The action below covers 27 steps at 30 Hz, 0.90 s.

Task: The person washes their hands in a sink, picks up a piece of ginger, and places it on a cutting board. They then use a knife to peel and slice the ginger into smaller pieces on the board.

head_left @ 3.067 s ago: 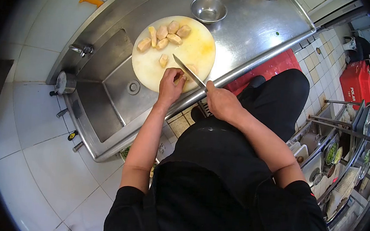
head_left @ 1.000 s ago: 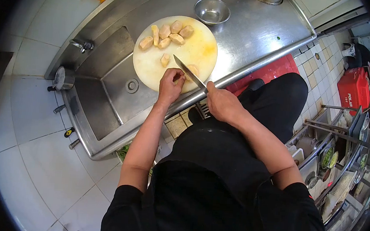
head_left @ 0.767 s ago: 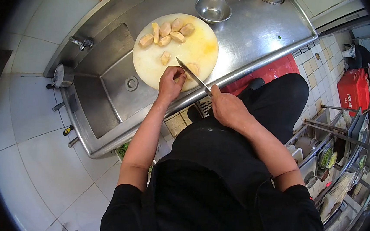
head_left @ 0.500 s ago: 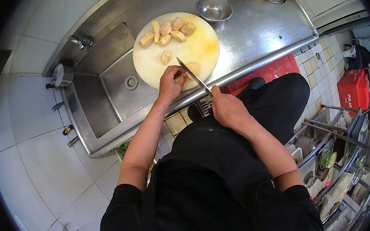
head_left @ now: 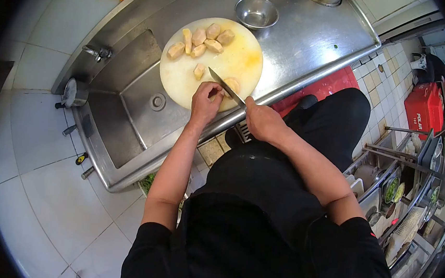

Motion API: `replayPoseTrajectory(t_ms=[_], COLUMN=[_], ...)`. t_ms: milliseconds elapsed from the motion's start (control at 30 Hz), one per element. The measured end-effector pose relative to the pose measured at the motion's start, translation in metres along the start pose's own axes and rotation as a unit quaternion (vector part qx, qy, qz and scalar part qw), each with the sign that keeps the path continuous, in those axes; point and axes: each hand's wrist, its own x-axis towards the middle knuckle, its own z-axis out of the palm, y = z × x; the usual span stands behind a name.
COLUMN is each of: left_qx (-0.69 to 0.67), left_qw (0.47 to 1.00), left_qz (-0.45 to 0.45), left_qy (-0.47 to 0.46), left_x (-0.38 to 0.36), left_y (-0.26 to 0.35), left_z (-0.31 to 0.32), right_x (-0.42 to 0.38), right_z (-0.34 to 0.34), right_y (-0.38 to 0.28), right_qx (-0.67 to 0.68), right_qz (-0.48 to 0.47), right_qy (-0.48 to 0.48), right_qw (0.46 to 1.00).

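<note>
A: What is held by each hand?

B: A knife (head_left: 226, 87) is gripped by the closed right hand (head_left: 261, 122). A pale yellow, peeled chunk (head_left: 231, 84) is pinned under the curled fingers of the left hand (head_left: 205, 100), at the near edge of the round white cutting board (head_left: 183, 78).

A: How does the chunk look?

B: Smooth and rounded, crossed by the blade. 7 similar pieces (head_left: 201, 40) are seen farther back; a steel bowl (head_left: 256, 12) is set on the counter (head_left: 309, 36).

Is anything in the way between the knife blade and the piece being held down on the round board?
Nothing visible. The knife in the right hand sits right at the piece, while the left hand holds it from the left side of the blade.
</note>
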Motion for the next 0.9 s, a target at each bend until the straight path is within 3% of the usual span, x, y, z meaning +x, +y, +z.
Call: replayPoseTrajectory(t_ms=[233,767,900], left_qx=[0.004,-0.001,0.004], left_qw=[1.000,1.000,1.000], left_qz=[-0.007,-0.001,-0.004], left_qy=[-0.003,0.004,0.002], left_x=[-0.001,-0.002,-0.003], left_y=[0.000,-0.002,-0.001], left_z=[-0.001,0.000,-0.003], right_x=[-0.029,0.003,0.011], right_z=[-0.010,0.011,0.006], right_y=[0.000,0.006,-0.001], right_qx=[0.022,0.012,0.002], right_qz=[-0.042,-0.040,0.005], right_qy=[0.055,0.019,-0.020], right_qw=[0.997,0.999,1.000])
